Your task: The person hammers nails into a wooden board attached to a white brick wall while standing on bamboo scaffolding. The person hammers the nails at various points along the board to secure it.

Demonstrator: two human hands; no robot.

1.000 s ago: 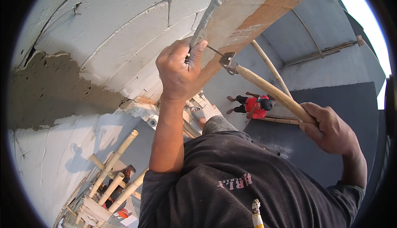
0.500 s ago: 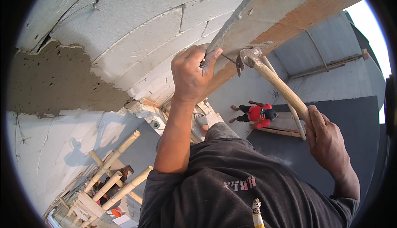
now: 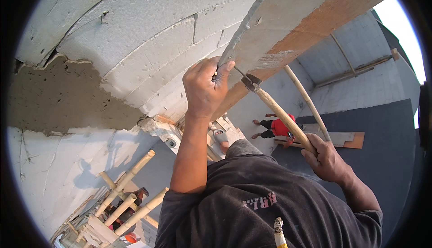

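Note:
My right hand [image 3: 330, 160] is wrapped round the wooden handle of a hammer [image 3: 281, 113]. The hammer's metal head is up against the outer end of a thin dark nail [image 3: 240, 72], or touches it. My left hand [image 3: 204, 88] is closed around the nail's other end, its thumb lying along the edge of a long board [image 3: 270, 45]. That board slants up to the right, grey with a reddish-brown band. A small yellowish tip shows between my left fingers; what it belongs to is hidden.
On the left rises a block wall [image 3: 148, 45] with a wet mortar patch [image 3: 67, 95]. Bamboo scaffolding [image 3: 130, 176] stands lower left. A pole [image 3: 308, 101] slants down at right. Far below, a person in red [image 3: 283, 126] is beside a plank [image 3: 353, 140]. A cigarette [image 3: 280, 234] juts in at the bottom.
The hammer has swung left and down, its head now at the nail's end. My right hand has come in toward my body. My left hand keeps its hold near the board.

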